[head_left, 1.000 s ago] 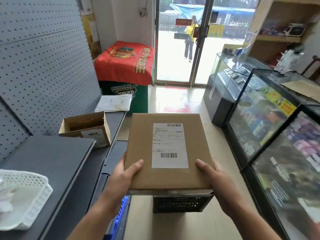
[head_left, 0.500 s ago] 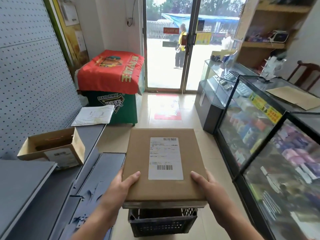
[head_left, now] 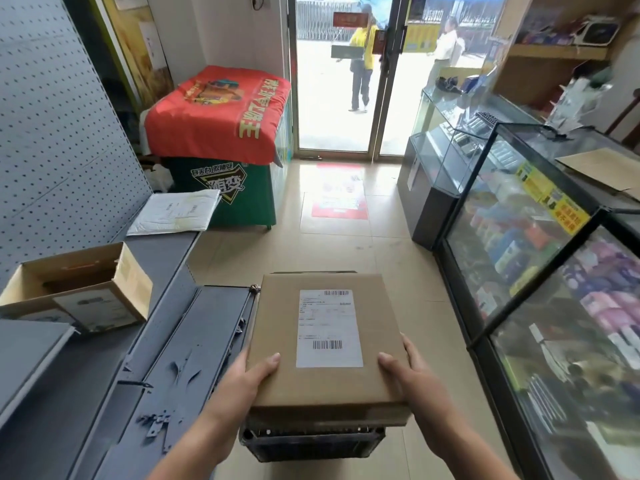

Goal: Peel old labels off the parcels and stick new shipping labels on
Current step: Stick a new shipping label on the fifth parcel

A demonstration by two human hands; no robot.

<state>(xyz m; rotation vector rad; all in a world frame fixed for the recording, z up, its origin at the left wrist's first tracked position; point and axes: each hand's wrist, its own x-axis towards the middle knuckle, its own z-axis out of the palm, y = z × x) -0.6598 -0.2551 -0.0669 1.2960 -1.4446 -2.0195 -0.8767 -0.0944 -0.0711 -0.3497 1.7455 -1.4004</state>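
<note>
parcel (head_left: pixel 277 323) held over crate (head_left: pixel 311 441) on floor (head_left: pixel 346 251), left hand (head_left: pixel 242 382) and right hand (head_left: pixel 412 379) clamping near corners, thumbs (head_left: pixel 266 363) flat on top, other fingers mostly hidden underneath; label (head_left: pixel 329 327) fully stuck down, so peeling and relabelling judged not yet started.

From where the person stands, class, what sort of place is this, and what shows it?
Probably a small shop that also handles parcels: glass display counters full of packaged goods on the right, a glass door onto the street, and a labelled parcel held above a black crate.
</note>
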